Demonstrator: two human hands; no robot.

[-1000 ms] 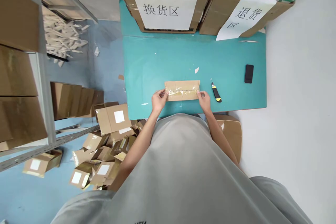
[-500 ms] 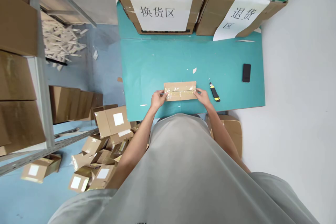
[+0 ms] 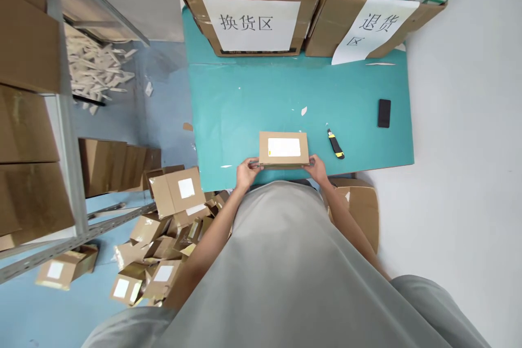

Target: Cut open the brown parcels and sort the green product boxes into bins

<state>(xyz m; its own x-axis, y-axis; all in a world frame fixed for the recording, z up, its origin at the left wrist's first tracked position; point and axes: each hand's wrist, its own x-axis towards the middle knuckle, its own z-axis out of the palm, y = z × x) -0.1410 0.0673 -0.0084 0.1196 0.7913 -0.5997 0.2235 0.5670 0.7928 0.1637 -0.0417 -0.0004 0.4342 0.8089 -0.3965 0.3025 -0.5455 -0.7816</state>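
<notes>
A small brown cardboard box [image 3: 284, 141] with a white label on its upper face lies on the teal table [image 3: 244, 103] near its front edge. My left hand [image 3: 246, 172] grips the box's near left corner, fingers curled onto it. My right hand [image 3: 317, 167] grips its near right corner the same way. A black and yellow utility knife [image 3: 336, 143] lies on the table just right of the box, apart from my right hand.
A black phone [image 3: 384, 113] lies at the table's right. Two large cartons with paper signs [image 3: 253, 22] [image 3: 369, 22] hold green boxes at the back. Small labelled boxes [image 3: 171, 212] litter the floor left of me. Metal shelving [image 3: 65, 119] stands left; another carton [image 3: 361, 209] sits under the table's right.
The box has been turned over: its taped seam faced up before, and now the face with the white label is up. Both hands have shifted slightly toward me on its corners.
</notes>
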